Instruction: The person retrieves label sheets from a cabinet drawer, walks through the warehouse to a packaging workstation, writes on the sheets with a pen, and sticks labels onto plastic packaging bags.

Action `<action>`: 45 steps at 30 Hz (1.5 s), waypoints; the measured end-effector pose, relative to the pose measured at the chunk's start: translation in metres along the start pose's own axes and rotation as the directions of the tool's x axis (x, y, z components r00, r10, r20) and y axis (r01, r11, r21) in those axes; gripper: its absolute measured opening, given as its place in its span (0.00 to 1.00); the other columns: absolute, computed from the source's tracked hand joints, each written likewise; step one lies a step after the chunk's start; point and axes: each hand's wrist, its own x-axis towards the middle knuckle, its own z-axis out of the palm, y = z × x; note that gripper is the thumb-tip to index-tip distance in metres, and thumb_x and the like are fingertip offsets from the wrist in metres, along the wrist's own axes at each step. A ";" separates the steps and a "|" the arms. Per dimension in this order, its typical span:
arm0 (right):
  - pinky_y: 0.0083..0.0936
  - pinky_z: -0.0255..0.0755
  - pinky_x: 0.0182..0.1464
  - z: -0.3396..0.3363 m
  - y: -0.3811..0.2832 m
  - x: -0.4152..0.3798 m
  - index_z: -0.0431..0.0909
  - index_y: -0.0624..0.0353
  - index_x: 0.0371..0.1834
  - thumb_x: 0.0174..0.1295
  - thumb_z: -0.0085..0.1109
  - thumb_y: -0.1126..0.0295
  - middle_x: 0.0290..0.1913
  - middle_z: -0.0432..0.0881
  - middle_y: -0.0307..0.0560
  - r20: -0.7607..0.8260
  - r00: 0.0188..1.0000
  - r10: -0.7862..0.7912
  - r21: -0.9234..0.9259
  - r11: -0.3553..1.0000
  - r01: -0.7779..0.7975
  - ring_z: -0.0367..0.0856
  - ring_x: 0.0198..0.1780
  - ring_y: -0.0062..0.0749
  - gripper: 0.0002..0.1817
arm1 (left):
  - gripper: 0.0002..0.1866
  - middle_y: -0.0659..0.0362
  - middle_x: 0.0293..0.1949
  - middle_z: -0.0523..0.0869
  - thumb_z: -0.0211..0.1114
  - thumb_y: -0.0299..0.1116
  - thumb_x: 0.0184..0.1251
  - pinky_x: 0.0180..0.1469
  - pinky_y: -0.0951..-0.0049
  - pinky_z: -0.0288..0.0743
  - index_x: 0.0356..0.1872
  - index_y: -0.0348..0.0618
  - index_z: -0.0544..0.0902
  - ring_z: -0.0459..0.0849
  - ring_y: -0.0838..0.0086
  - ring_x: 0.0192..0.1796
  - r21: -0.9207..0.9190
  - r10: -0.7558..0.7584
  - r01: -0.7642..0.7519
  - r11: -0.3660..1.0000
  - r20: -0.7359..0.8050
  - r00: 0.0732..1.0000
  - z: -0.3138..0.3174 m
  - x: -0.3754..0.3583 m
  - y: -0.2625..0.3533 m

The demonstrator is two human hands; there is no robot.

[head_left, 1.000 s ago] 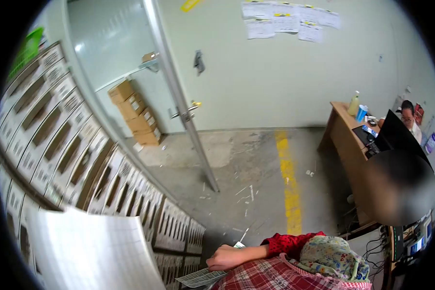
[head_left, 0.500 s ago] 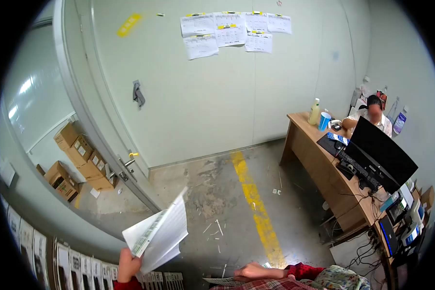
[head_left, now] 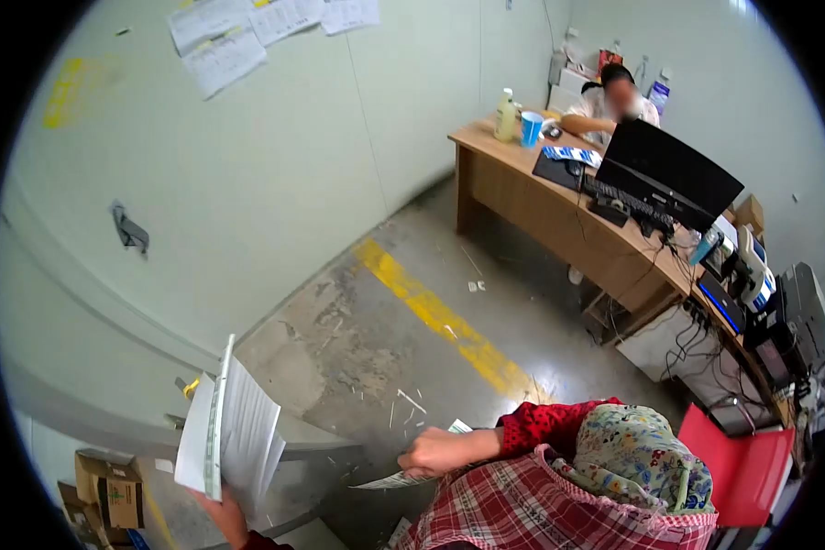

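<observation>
Left hand grips papers at eight o'clock, fingers closed but partly hidden — right hand, fingers curled tight, holds a sheet at six, desk at two.

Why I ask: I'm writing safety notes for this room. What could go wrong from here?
The sheets fan loosely from the left hand, so some might slip out. Pale scraps litter the floor and could be slippery underfoot. Cables hang in a tangle beside the desk and might snag a passing foot.
</observation>
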 end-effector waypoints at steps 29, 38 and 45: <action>0.31 0.68 0.30 0.004 -0.057 0.351 0.74 0.61 0.20 0.40 0.58 0.68 0.27 0.72 0.46 -0.035 0.727 -0.686 -0.369 0.685 0.628 0.76 0.35 0.37 0.07 | 0.28 0.50 0.59 0.78 0.67 0.33 0.65 0.61 0.67 0.69 0.62 0.27 0.72 0.78 0.64 0.55 -0.485 -0.589 0.349 0.802 -0.544 0.597 -0.229 0.019 -0.122; 0.46 0.77 0.43 -0.040 -0.060 0.362 0.80 0.57 0.28 0.50 0.65 0.68 0.64 0.67 0.61 -0.067 0.968 -0.243 -0.502 0.846 0.178 0.82 0.45 0.52 0.06 | 0.16 0.54 0.46 0.83 0.62 0.32 0.67 0.53 0.71 0.70 0.51 0.30 0.79 0.78 0.70 0.48 -0.363 -0.632 0.546 0.754 -0.627 0.456 -0.234 -0.073 -0.057; 0.40 0.76 0.33 -0.048 -0.034 0.368 0.82 0.56 0.28 0.50 0.64 0.66 0.45 0.79 0.56 0.036 0.994 -0.106 -0.696 0.711 0.101 0.82 0.37 0.50 0.07 | 0.11 0.57 0.42 0.85 0.61 0.26 0.67 0.47 0.73 0.73 0.48 0.35 0.80 0.80 0.74 0.45 -0.450 -0.656 0.477 0.754 -0.491 0.574 -0.219 -0.067 -0.154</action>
